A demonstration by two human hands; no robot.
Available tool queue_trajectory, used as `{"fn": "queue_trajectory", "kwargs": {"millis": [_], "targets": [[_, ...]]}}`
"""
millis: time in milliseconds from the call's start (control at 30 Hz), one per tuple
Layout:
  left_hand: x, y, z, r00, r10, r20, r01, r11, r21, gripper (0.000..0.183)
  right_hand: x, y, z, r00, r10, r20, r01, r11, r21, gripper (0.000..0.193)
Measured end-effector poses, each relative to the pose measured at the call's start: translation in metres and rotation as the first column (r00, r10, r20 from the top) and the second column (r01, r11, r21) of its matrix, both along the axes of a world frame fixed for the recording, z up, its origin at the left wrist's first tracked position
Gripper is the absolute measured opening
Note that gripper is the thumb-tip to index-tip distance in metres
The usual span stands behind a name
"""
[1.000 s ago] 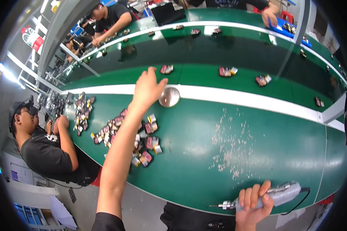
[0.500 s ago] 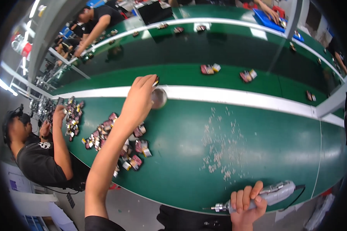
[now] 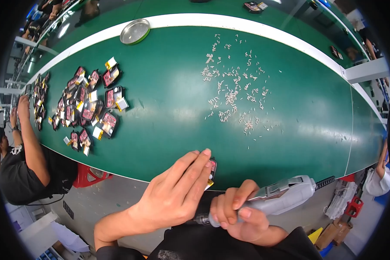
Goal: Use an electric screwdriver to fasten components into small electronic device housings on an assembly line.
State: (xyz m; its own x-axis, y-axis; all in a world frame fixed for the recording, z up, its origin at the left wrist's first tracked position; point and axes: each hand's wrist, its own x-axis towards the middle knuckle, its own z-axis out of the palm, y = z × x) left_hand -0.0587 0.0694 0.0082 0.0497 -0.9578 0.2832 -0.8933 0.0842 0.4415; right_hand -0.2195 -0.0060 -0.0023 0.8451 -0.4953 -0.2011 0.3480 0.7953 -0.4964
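My left hand (image 3: 173, 190) is at the table's front edge, its fingers closed over a small black electronic unit (image 3: 212, 170). Only a strip of the unit shows past the fingertips, with a reddish board and a bit of yellow. In my right hand (image 3: 240, 212) is a grey electric screwdriver (image 3: 286, 197), gripped round the body, its chuck end (image 3: 201, 219) pointing left below my left hand. The tip is hidden. Beyond my hands, many small screws (image 3: 232, 96) lie scattered on the green table (image 3: 169, 104).
At the left lies a pile of similar units (image 3: 89, 113) with white and yellow battery packs. A round metal dish (image 3: 135, 31) rests against the white rail (image 3: 195, 19). A co-worker (image 3: 19, 173) sits at the far left. Another unit (image 3: 255, 6) lies beyond the rail.
My left hand has come back from the far rail to the front edge beside the screwdriver. The view has tipped downward. My right hand still grips the screwdriver.
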Motion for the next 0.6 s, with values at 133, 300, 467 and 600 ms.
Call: {"fn": "queue_trajectory", "kwargs": {"millis": [133, 300, 467, 600], "targets": [[-0.002, 0.000, -0.004, 0.994, -0.029, 0.103, 0.035, 0.998, -0.051, 0.037, 0.002, 0.016, -0.006, 1.000, -0.015, -0.009, 0.015, 1.000, -0.010, 0.014], [-0.001, 0.001, -0.008, 0.969, -0.070, 0.238, 0.104, 0.986, -0.133, 0.029, 0.004, 0.020, -0.012, 0.995, -0.087, -0.057, 0.086, 0.996, -0.022, 0.013], [-0.002, 0.003, -0.011, 0.960, -0.048, 0.275, 0.102, 0.977, -0.185, 0.029, 0.005, 0.021, -0.011, 0.991, -0.096, -0.090, 0.093, 0.995, -0.043, 0.015], [0.002, 0.004, -0.006, 0.975, -0.082, 0.206, 0.108, 0.986, -0.123, 0.030, 0.005, 0.021, -0.012, 0.992, -0.103, -0.074, 0.103, 0.995, -0.004, 0.016]]}}
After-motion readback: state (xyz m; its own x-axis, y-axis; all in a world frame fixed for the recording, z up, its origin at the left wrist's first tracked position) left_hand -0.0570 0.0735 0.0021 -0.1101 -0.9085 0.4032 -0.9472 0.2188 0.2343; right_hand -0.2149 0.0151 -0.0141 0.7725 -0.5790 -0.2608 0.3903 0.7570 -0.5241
